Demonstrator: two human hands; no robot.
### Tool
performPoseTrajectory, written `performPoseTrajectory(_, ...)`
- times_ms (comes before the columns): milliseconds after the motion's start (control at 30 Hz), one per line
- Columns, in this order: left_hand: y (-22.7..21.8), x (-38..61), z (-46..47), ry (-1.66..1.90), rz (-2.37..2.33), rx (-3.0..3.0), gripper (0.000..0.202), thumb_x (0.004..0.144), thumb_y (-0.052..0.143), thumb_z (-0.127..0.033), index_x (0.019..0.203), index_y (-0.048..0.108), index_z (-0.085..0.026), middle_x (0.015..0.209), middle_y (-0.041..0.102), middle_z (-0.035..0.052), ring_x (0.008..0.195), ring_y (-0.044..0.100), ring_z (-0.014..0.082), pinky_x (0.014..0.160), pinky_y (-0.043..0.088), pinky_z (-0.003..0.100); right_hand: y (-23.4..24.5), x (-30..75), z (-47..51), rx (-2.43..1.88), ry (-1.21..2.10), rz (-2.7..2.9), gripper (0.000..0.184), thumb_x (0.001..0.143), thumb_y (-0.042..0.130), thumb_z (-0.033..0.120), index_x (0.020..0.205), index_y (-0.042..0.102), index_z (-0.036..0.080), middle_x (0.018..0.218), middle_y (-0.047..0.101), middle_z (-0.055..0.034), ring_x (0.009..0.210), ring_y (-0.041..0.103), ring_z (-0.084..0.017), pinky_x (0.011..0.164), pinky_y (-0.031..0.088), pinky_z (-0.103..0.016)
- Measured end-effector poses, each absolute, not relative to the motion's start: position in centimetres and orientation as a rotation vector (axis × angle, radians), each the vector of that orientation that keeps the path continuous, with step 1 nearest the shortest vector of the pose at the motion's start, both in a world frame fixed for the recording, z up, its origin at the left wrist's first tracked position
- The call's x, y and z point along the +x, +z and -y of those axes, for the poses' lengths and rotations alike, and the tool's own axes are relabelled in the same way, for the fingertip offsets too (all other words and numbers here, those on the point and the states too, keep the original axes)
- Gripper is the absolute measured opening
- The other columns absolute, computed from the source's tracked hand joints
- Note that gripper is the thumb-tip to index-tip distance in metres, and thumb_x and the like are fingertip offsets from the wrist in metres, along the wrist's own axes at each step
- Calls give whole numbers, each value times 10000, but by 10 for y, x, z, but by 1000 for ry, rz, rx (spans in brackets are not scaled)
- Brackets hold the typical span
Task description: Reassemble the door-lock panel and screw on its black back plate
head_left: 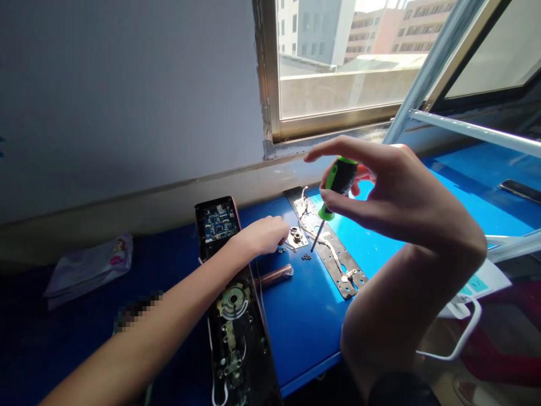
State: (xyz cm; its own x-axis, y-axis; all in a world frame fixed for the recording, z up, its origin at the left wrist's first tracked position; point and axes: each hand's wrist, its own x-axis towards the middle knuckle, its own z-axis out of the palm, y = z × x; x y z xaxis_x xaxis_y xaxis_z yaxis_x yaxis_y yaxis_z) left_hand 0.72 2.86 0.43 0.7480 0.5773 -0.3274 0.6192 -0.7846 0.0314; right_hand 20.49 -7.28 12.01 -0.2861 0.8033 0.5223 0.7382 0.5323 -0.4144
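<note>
In my right hand (380, 192) is a green and black screwdriver (340, 177), its shaft pointing down and its tip just above a small pile of dark screws (306, 256). My left hand (270, 234) is closed, fingers curled downward beside a square metal part with a round boss (297, 237); what the fingertips hold, if anything, is hidden. Under my left forearm lies a long black lock-like housing (234, 338), with a blue circuit board (218, 221) at its far end. Beyond the screws, a long dark metal plate (344, 282) carries a taped cable.
A brown cylinder with a shiny end (276, 275) lies beside the housing. On the left is a plastic packet (91, 270). A metal frame (473, 129) stands at the right, with a dark phone-like object (522, 190) behind it. The blue table (304, 349) meets the window wall.
</note>
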Motion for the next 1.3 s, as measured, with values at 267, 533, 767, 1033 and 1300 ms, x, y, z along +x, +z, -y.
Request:
performPoseTrajectory(267,1,11,-29,-561,-957,2811,285,791,613,-30,898,810,-206,950,771,98,824,735,255,661,480,298,124,200,75,-1265,132,2124,415,859,717,180,1271,708,231,1054,790,-15,766,705,-182,676,560,-331)
performPoseTrajectory(533,2,8,-32,-547,-993,2818,282,804,612,-39,939,799,-201,945,765,104,862,750,267,694,512,303,124,197,78,-1228,139,2147,428,835,749,176,1247,701,286,1211,778,-19,878,752,-233,757,604,-390)
performPoseTrajectory(767,1,11,-29,-560,-994,2853,236,774,627,-11,845,789,-168,876,774,126,865,773,296,757,560,346,124,190,74,-1213,156,2171,403,849,725,202,1251,721,227,1128,790,-32,835,740,-211,756,610,-377)
performPoseTrajectory(1033,3,9,-28,-580,-916,2835,276,756,661,-15,900,814,-194,935,803,101,840,767,271,703,554,327,119,189,69,-1135,194,2195,386,844,715,248,1230,733,266,953,774,3,709,700,-173,633,601,-335)
performPoseTrajectory(1300,11,17,-21,-606,-958,2825,199,755,674,-22,844,788,-158,857,784,119,812,759,283,689,552,336,115,189,76,-1135,199,2158,407,838,739,233,1243,736,274,903,768,7,676,701,-172,577,598,-319)
